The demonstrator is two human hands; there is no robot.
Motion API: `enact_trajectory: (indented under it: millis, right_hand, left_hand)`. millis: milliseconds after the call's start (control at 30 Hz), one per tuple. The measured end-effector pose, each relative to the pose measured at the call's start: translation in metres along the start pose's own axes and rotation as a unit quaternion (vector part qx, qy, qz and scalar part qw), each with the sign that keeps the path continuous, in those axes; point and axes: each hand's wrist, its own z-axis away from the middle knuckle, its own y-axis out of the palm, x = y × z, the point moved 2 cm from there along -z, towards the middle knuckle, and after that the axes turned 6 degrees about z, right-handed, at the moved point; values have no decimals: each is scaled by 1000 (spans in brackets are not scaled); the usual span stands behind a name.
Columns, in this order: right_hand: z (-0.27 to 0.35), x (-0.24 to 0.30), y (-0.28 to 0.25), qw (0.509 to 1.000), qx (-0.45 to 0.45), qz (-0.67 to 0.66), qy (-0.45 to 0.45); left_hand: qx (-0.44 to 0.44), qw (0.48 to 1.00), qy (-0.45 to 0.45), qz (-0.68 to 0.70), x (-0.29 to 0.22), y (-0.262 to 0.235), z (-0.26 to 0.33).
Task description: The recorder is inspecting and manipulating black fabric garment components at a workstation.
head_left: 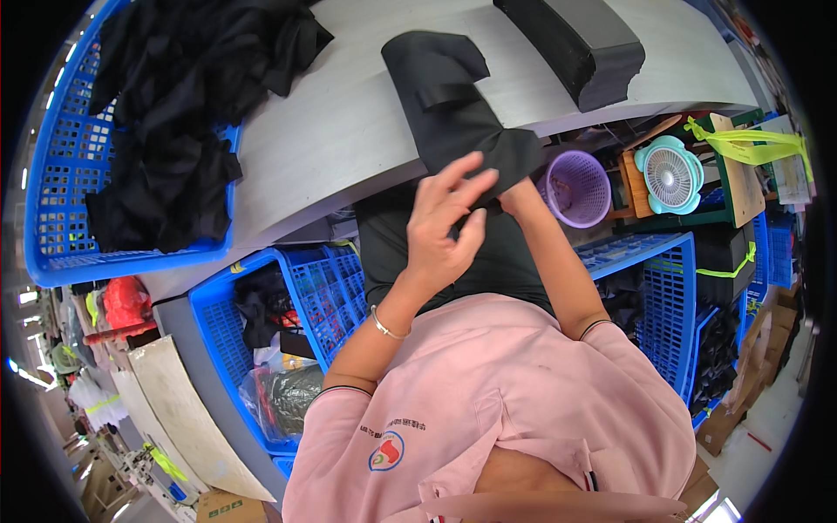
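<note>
A black fabric piece [449,113] lies on the grey table [323,131], its near end reaching past the table's front edge over my lap. My left hand [445,222], with a bracelet at the wrist, is over this near end, fingers spread and nothing in them. At the right corner of the same end, my right hand [518,197] grips the fabric from below; the cloth hides most of its fingers. Farther right on the table is a neat stack of black fabric pieces [580,48].
On the left, a blue basket [48,218] holds heaped black fabric [187,113]. Below the table's edge, right of my lap, are a purple bin [577,187] and a small turquoise fan [670,174]. Blue crates [222,340] flank me, left and right [667,305].
</note>
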Motion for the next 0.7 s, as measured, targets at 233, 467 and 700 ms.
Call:
enact_trajectory:
  millis: [233,467,700]
  right_hand:
    - [14,29,5,917,-53,-372,136]
    - [24,54,4,888,19,-449,99]
    - [23,34,18,845,48,-525,85]
  left_hand:
    - [-157,981,-66,-91,0,10,16]
    - [-197,975,-62,-76,7,9,4]
    - [-181,982,-55,-17,3,26,13]
